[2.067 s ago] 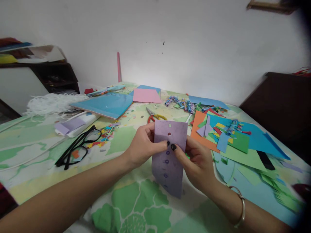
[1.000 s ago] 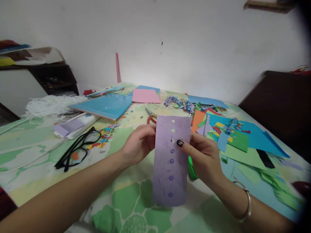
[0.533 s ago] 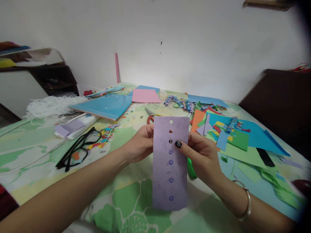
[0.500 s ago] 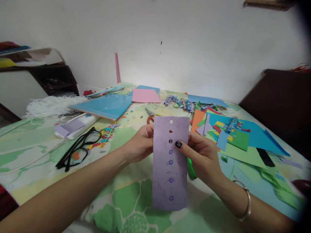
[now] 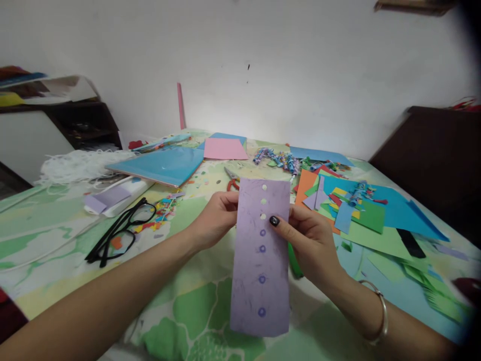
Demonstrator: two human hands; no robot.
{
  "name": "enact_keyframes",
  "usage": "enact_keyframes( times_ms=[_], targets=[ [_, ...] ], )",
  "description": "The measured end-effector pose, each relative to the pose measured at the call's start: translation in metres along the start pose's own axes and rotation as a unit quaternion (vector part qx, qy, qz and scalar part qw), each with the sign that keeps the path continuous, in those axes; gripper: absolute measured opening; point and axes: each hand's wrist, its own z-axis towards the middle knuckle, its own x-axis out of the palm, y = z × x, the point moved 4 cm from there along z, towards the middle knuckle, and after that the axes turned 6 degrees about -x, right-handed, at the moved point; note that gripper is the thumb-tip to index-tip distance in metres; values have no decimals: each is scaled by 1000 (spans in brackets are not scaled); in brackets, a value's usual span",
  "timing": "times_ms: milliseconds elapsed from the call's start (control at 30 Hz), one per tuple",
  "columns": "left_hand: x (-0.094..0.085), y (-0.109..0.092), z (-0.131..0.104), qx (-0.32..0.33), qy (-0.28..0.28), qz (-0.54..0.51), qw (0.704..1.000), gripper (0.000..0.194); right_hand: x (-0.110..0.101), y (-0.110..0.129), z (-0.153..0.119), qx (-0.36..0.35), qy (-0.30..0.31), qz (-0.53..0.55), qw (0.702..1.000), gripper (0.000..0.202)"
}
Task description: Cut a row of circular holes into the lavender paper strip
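Note:
A purple paper strip (image 5: 250, 291) stands upright between my hands, with three punched holes near its top and several small inked circles below them. My left hand (image 5: 218, 220) grips its upper left edge, the fingertips partly hidden behind the paper. On the right edge, my right hand (image 5: 310, 238) pinches it, the black-nailed thumb on the front near the third hole. Behind the strip, close to my right fingers, a green object (image 5: 295, 263) shows in part. Scissors (image 5: 232, 178) with red handles lie just beyond the strip.
Black glasses (image 5: 120, 230) and paper scraps (image 5: 161, 213) lie left, near a blue folder (image 5: 165, 163) and white string (image 5: 80, 168). Pink paper (image 5: 225, 149) lies at the back. Coloured sheets (image 5: 398, 210) and curled paper pieces (image 5: 281, 159) cover the right side.
The strip has tilted, its lower end coming nearer and slightly left. Its punched holes now show pale background instead of dark and reddish shades. Both hands keep their hold.

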Motion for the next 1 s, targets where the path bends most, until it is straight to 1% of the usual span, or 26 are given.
enact_keyframes(
  times_ms=[167,300,433,600,733,1000],
  targets=[
    [5,1,-3,-8,-16,15,1000,14,2,-3,-1,38,-8,36,999,9],
    [5,1,-4,-11,-36,15,999,17,3,-6,-2,59,-18,49,997,12],
    [4,2,-5,-9,-39,15,999,20,4,-9,-2,64,-22,55,996,15],
    [6,0,-4,-3,-30,12,999,18,5,-11,-3,64,-10,61,996,16],
    [9,-2,-4,-6,-24,9,1000,17,5,-10,-4,49,-15,50,997,19],
    [10,2,-5,-17,-18,-1,1000,16,3,-11,-2,53,-27,61,996,17]
  ],
)
